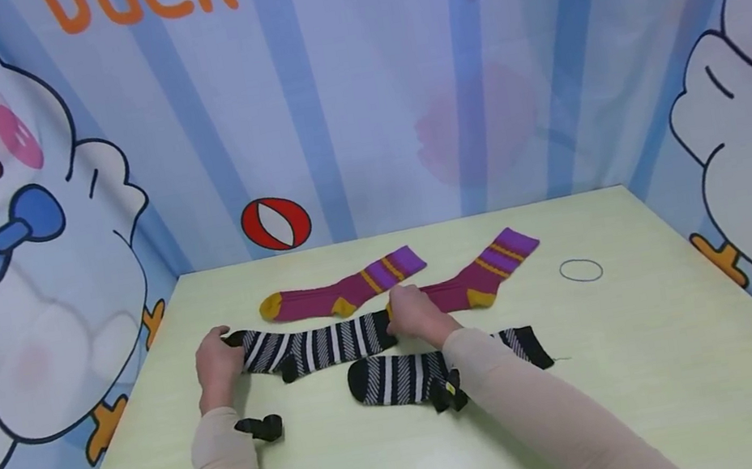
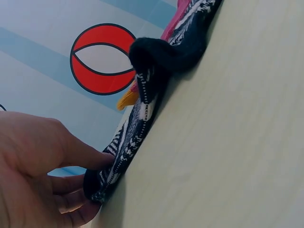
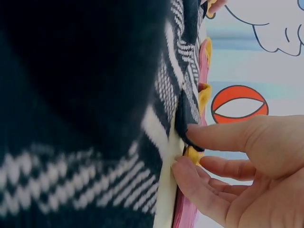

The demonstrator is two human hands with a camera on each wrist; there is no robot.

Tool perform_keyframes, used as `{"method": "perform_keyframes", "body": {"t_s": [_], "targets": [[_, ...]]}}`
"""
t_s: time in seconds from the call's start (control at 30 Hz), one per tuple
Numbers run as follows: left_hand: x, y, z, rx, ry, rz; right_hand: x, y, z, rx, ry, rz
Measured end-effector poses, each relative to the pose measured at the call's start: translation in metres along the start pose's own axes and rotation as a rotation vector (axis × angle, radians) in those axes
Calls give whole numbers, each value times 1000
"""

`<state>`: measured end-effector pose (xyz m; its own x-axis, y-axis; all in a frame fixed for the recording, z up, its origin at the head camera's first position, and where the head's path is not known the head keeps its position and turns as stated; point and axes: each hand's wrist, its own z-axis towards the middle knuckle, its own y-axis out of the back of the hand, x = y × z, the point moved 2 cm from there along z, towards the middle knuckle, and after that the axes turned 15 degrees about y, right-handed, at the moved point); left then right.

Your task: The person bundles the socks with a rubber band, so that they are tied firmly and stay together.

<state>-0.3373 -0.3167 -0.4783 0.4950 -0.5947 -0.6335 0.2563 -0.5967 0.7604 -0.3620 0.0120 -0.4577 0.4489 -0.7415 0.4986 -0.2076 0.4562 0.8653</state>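
A black-and-white striped sock (image 1: 334,345) lies stretched sideways between both hands. My left hand (image 1: 218,366) pinches its black toe; in the left wrist view the thumb (image 2: 97,159) lies on the knit and the fingers curl below. My right hand (image 1: 422,316) holds the black cuff at the other end, the thumb (image 3: 202,135) against the cuff edge in the right wrist view. A second striped sock (image 1: 399,378) lies nearer, partly hidden under the right forearm. Two purple socks with yellow heels lie behind, the left one (image 1: 316,301) whole in view, the right one (image 1: 455,294) partly covered by my hand.
A thin dark loop (image 1: 581,270) lies on the pale table (image 1: 663,369) at the right. Behind the table's far edge hangs a blue striped cloth backdrop (image 1: 370,104). Black straps with small devices are on both wrists.
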Motion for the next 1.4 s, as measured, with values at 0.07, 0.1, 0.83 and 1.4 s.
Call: {"method": "perform_keyframes", "body": {"t_s": [0.07,0.1,0.83,1.4], "targets": [[-1,0,0,-2,-7,-7,0,0,2,-6,13,-18],[-1,-1,1,-3,-11,-14,0,-1,3,-6,21,-24],[-6,8,-7,27,40,-20,5,-7,6,-49,-24,102],[-2,19,-10,-10,-42,-102,6,-8,-2,-138,14,277]]}}
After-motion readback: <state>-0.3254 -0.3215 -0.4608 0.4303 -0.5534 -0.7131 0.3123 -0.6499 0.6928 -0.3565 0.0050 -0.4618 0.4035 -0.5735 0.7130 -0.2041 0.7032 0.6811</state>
